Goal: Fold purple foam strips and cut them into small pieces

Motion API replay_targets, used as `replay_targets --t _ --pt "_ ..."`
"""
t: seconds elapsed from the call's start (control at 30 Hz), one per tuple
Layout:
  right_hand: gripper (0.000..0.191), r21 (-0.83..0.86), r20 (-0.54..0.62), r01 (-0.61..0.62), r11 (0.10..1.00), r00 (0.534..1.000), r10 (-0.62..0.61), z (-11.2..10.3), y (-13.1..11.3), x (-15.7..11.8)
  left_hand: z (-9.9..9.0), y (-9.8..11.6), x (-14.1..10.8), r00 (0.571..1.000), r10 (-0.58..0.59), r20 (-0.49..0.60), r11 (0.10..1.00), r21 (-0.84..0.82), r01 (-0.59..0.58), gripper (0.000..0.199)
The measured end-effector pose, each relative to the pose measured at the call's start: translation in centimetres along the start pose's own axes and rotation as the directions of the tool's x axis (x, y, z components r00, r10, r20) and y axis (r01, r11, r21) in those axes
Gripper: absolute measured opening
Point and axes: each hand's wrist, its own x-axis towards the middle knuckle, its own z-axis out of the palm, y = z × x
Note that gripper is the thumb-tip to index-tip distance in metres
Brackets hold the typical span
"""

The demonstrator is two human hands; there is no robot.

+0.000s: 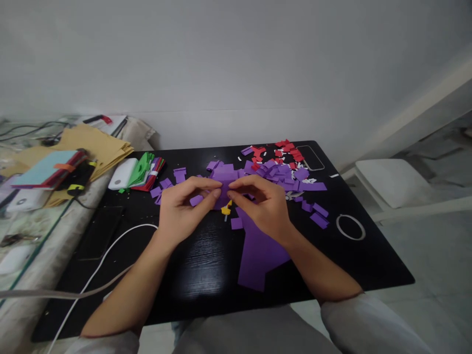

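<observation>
Between my two hands is a small piece of purple paper (224, 189), pinched at its left and right sides. My left hand (184, 206) has thumb and forefinger pressed together on it. Thumb and forefinger of my right hand (263, 204) close on its other side. Just under the fingertips lies a small yellow tool (226, 210) with a thin grey tip; its kind is unclear. A large purple sheet (258, 253) with a cut edge lies below my right hand. Around and behind the hands are many cut purple paper pieces (278, 172).
Red and white paper scraps (289, 150) lie at the back right, near a thin rectangular frame (310, 158). A pale ring (350, 227) sits on the right. On the left are bundled coloured papers (147, 172), a dark phone (100, 232) and a white cable (106, 253).
</observation>
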Motion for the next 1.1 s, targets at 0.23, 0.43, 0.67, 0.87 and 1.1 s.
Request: replay_targets --t 0.23,0.43,0.67,0.87,1.1 --pt "0.019 -0.095 -0.035 0.062 0.993 0.997 -0.066 -0.2 -0.2 0.0 0.0 0.0 -0.1 0.999 0.0 -0.048 0.998 0.066 0.003 0.023" --pt "0.022 -0.237 -0.05 0.229 0.944 0.968 -0.247 -0.2 0.1 0.1 -0.1 0.2 -0.1 0.997 0.054 -0.048 0.983 0.18 -0.044 0.019" --pt "0.015 -0.267 -0.044 0.222 0.938 0.969 -0.242 -0.2 0.1 0.1 -0.3 0.3 0.2 0.993 0.114 0.005 0.975 0.19 -0.113 0.016" --pt "0.008 -0.278 -0.029 0.168 0.946 0.983 -0.183 -0.4 0.1 0.0 -0.3 0.3 0.5 0.987 0.159 -0.002 0.964 0.216 -0.155 0.015" --pt "0.003 -0.247 0.069 0.164 0.955 0.986 -0.152 -0.6 -0.3 0.4 -0.8 0.1 0.9 0.985 0.09 0.15 0.987 0.118 -0.109 0.004"
